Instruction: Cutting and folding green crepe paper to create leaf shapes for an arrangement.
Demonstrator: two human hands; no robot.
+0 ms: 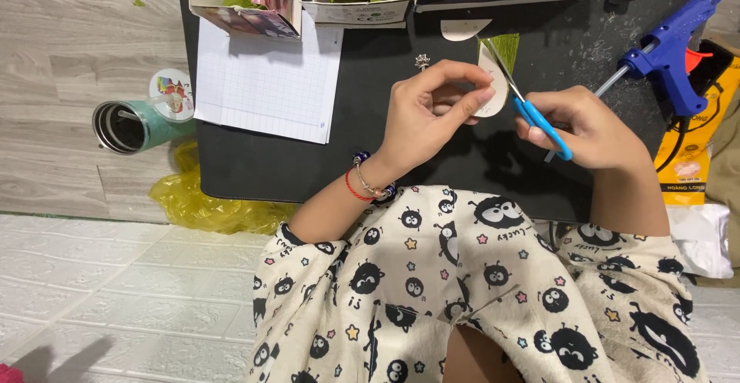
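- My left hand [432,113] is pinching a small cream paper cutout [493,90] between thumb and fingertips, closed snug on its lower left edge, held up over the black mat [254,167].
- My right hand [590,125] is wrapped through the blue handles of the scissors [532,109]. The blades look only slightly parted, with the tip up by a strip of green crepe paper [507,45] behind the cutout.
- The cutout is super light and thin, so I'd guess it flops and creases if I squeeze too hard. Holding it close to the cut line keeps it from wobbling.
- The crepe is soft and stretchy, so it probably tears easily. I can't tell if it's stuck to the cutout or just behind it.
- The blue glue gun [671,52] sits off to my right, well away from both hands.
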